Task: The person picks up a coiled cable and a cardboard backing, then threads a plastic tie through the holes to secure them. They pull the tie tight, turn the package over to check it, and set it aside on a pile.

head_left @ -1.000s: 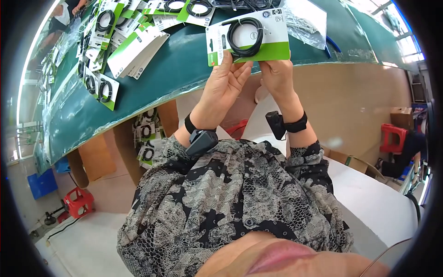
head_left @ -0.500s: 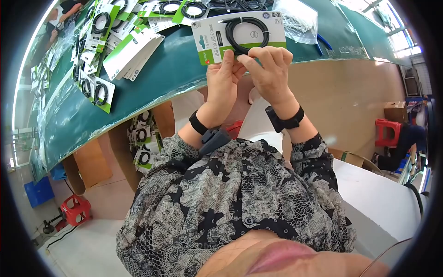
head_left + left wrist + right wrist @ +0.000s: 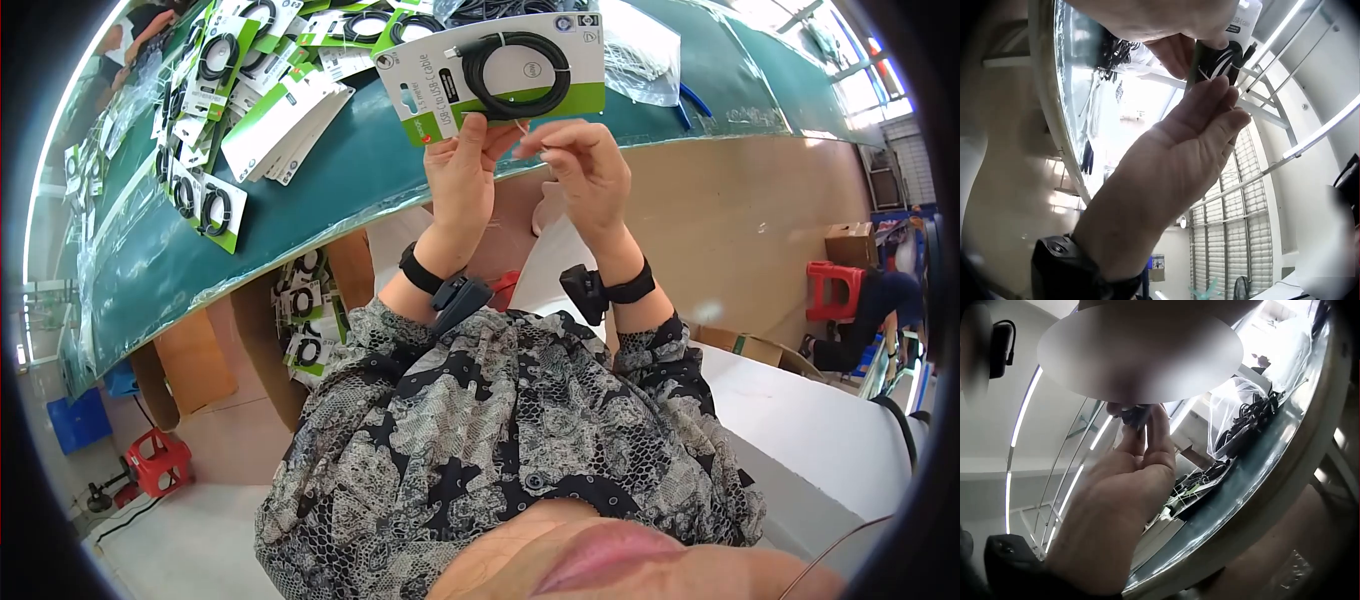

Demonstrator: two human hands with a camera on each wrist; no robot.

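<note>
Your left hand [image 3: 460, 185] grips the flat white-and-green cardboard card [image 3: 512, 75] by its lower edge, the thumb in front and the fingers behind, probably so that the card stays steady and its printed face is turned to you. You hold it raised, near the front edge of the smooth green table [image 3: 300, 215]. The round black cable [image 3: 476, 80] is wound in a ring, which seems to keep it within the card. Your right hand [image 3: 592, 185] is bent just beside the lower edge, thumb and fingertips close together; whether they pinch something small, I cannot tell. The fanned stack of white-and-green cards [image 3: 290, 130] lies to your left, perhaps for easy reaching.
</note>
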